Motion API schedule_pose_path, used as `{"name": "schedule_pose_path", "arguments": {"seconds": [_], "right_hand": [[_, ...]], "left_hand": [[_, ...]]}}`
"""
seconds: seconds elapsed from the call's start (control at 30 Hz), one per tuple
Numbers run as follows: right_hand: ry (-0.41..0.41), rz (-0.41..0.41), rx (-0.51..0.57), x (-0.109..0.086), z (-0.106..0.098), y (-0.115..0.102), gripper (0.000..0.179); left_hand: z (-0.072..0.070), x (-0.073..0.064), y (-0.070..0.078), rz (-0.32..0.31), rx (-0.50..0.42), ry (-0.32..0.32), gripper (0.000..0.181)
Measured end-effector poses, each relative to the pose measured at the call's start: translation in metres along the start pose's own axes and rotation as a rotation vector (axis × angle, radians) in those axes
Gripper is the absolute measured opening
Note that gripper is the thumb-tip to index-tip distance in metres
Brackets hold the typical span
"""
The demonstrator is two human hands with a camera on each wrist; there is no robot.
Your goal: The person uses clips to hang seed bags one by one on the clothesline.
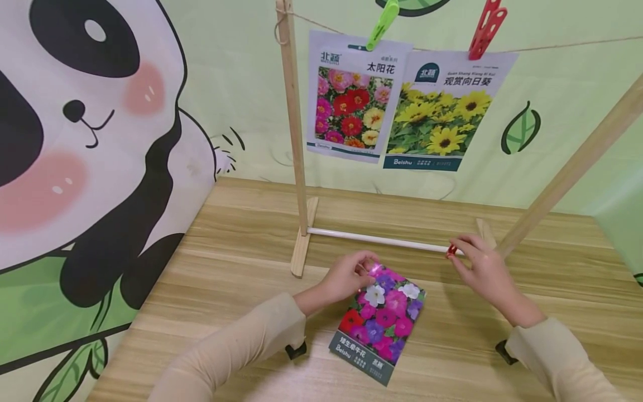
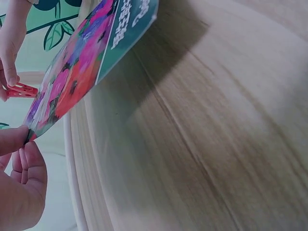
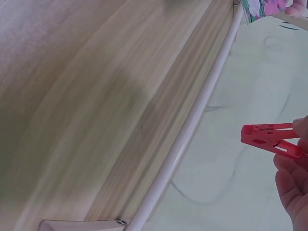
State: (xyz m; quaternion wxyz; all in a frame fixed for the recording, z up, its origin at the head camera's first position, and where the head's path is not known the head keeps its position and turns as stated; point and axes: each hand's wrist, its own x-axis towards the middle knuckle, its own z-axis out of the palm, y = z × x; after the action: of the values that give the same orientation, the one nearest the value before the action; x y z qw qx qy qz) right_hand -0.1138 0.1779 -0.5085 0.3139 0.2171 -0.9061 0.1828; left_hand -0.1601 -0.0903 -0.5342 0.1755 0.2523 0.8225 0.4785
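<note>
My left hand pinches the top corner of a flower seed packet between thumb and fingers. Pink, purple, white and red blooms cover its front, and a dark green band with white lettering runs along its lower end. In the left wrist view the packet is tilted above the wood, casting a shadow. To the right, my right hand holds a small red clothespin by its handle ends. The right wrist view shows this clothespin with nothing in its tips.
A wooden stand's left post and right post carry a twine line. A green clothespin and a red one fix two flower packets on it. A white rod joins the posts low down.
</note>
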Motion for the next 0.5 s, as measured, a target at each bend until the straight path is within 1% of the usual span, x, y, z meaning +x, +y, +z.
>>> {"name": "schedule_pose_path", "arguments": {"seconds": [0.23, 0.5], "right_hand": [[0.004, -0.005, -0.005, 0.007, -0.006, -0.002, 0.038], [-0.004, -0.015, -0.023, 0.013, -0.012, -0.004, 0.037]], "left_hand": [[-0.003, 0.0, 0.005, 0.066, -0.015, 0.019, 0.032], [-0.006, 0.0, 0.012, 0.086, -0.026, 0.04, 0.03]]}}
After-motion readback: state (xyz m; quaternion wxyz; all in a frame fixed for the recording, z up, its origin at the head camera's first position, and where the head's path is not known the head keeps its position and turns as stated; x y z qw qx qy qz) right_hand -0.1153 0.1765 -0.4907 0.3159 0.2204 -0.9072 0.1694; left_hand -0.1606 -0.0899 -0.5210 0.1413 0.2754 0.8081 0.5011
